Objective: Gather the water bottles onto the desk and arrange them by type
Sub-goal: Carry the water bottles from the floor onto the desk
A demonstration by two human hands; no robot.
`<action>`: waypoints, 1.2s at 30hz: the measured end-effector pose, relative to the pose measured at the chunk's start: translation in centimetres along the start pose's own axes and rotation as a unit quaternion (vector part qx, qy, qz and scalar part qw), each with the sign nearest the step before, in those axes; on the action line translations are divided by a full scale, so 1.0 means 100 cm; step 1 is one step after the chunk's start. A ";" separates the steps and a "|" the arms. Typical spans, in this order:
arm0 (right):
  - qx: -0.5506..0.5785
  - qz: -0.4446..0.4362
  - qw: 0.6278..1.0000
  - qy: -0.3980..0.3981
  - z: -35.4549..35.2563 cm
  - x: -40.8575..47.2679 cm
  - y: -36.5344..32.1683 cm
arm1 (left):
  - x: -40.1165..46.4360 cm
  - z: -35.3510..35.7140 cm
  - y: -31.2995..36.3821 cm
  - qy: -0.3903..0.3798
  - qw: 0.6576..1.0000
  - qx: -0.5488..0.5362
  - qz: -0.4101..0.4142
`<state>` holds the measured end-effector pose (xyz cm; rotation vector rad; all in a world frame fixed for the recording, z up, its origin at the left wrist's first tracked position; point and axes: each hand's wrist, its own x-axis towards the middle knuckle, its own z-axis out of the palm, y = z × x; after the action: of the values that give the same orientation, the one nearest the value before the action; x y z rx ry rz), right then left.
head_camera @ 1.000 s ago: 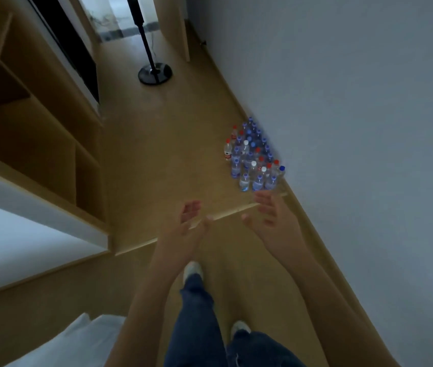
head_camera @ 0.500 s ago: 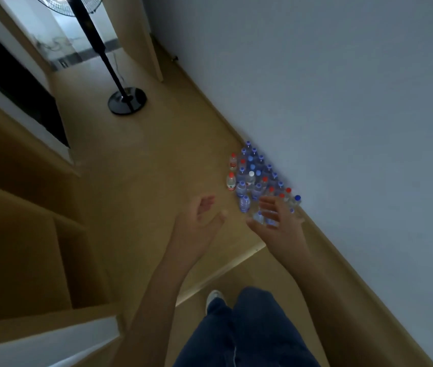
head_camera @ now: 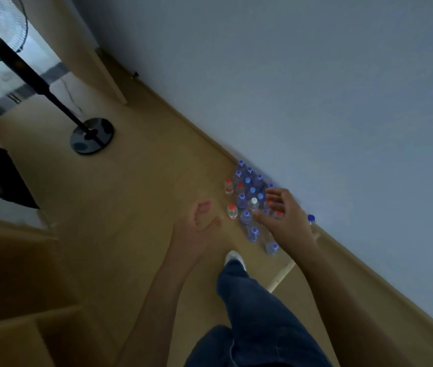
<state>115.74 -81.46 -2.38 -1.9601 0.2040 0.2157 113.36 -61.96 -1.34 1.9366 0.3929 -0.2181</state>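
reaching over water bottles (head_camera: pixel 247 197) clustered at the floor's (head_camera: pixel 141 197) wall edge; right hand (head_camera: pixel 284 218) spread, left hand (head_camera: pixel 196 226) loosely open, both empty, readying a grab

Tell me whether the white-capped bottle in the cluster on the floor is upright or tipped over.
Upright. The white-capped bottle shows its cap facing up toward the camera, standing among the other bottles by the wall, just beyond the right hand.
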 end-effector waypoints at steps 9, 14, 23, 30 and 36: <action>0.034 0.101 0.992 0.062 0.020 0.088 -0.010 | 0.146 0.003 0.033 -0.136 0.989 0.037 0.054; 0.059 0.175 0.975 0.127 0.041 0.100 0.003 | 0.192 0.007 0.021 -0.226 0.967 0.088 0.070; 0.102 0.272 0.916 0.278 0.117 0.110 0.038 | 0.270 -0.006 -0.027 -0.341 0.923 0.140 0.114; 0.129 0.343 0.867 0.338 0.172 0.126 0.110 | 0.328 0.015 -0.107 -0.356 0.911 0.180 0.102; 0.122 0.375 0.853 0.341 0.206 0.149 0.219 | 0.365 0.073 -0.209 -0.381 0.893 0.220 0.096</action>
<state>123.74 -71.53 -33.50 -1.5395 1.4038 -0.0236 139.70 -55.13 -34.18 2.1202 -0.4053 -0.9653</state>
